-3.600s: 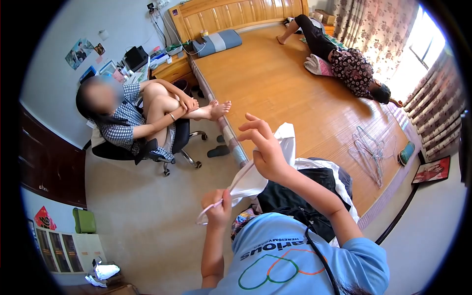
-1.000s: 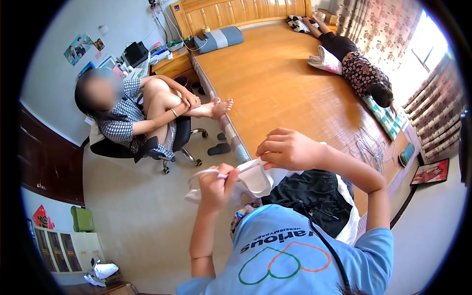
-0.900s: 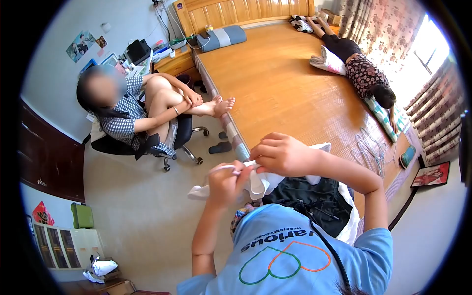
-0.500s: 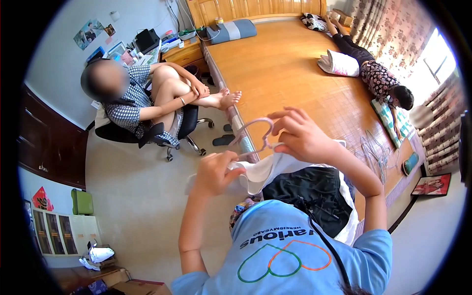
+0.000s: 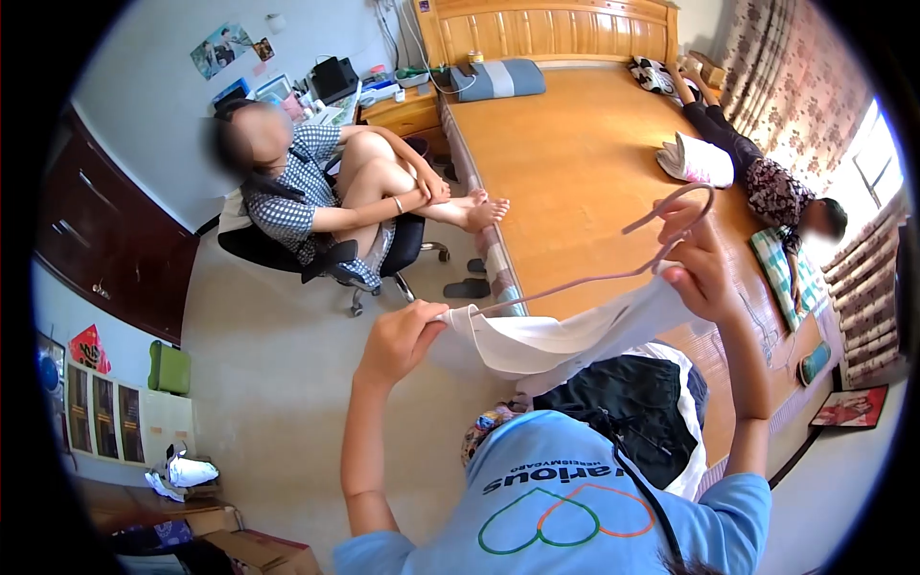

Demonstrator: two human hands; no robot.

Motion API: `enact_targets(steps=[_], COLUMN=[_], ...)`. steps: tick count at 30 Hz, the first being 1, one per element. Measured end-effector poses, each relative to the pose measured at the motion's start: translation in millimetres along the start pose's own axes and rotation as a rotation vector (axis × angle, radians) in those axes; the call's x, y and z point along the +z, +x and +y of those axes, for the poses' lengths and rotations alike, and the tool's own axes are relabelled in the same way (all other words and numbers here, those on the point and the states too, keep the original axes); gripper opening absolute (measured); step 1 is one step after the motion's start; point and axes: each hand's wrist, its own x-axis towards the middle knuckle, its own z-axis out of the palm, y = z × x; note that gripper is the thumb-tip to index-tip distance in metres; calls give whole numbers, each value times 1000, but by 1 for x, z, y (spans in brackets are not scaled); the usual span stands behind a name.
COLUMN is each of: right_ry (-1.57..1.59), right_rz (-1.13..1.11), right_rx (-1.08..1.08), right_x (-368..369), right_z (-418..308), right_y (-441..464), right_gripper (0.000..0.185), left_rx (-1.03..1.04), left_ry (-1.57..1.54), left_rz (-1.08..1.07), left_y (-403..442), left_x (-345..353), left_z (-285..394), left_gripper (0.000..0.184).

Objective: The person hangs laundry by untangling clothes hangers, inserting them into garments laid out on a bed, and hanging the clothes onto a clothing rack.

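Note:
A white shirt-like garment (image 5: 565, 350) is stretched between my two hands, its neck opening facing up. My left hand (image 5: 398, 343) pinches its left edge between thumb and fingers. A thin pinkish clothes hanger (image 5: 575, 282) has one arm reaching into the garment near that hand, while its hook stands free above the cloth. My right hand (image 5: 701, 264) is closed around the hanger below the hook, and its thumb lies at the garment's right end. Dark shorts (image 5: 623, 398) lie on white cloth just beyond my blue T-shirt.
A person (image 5: 307, 192) sits on a black office chair (image 5: 278, 251) with feet on the bed edge. Another person (image 5: 781, 187) lies along the right side of the wooden bed (image 5: 565, 172). Several wire hangers (image 5: 762, 331) and a framed picture (image 5: 848, 407) are at right.
My right hand has moved right and up with the hanger, turning its hook. The garment is now spread wider between my hands, and the whole view has shifted slightly.

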Motion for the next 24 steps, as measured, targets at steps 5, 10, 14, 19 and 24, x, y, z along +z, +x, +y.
enact_targets(steps=[5,10,14,19,24], right_ry=[50,7,-365,-451,-319], right_rz=[24,-7,-82,-168,-251], right_rx=[69,16,-35,245,214], right_x=[5,8,-6,-3,10], right_z=[-5,-17,-22,-1,7], right_y=[2,14,11,-14,-13], right_gripper=[28,27,22,13,20], left_rx=[150,312,330,249,242], left_ry=[202,455,354,349,331], left_rz=[88,-17,102,233,220], left_y=[19,27,24,20,26], left_x=[-18,-11,-27,-43,-43], left_z=[22,19,14,10,2], left_gripper=[21,18,20,15,14])
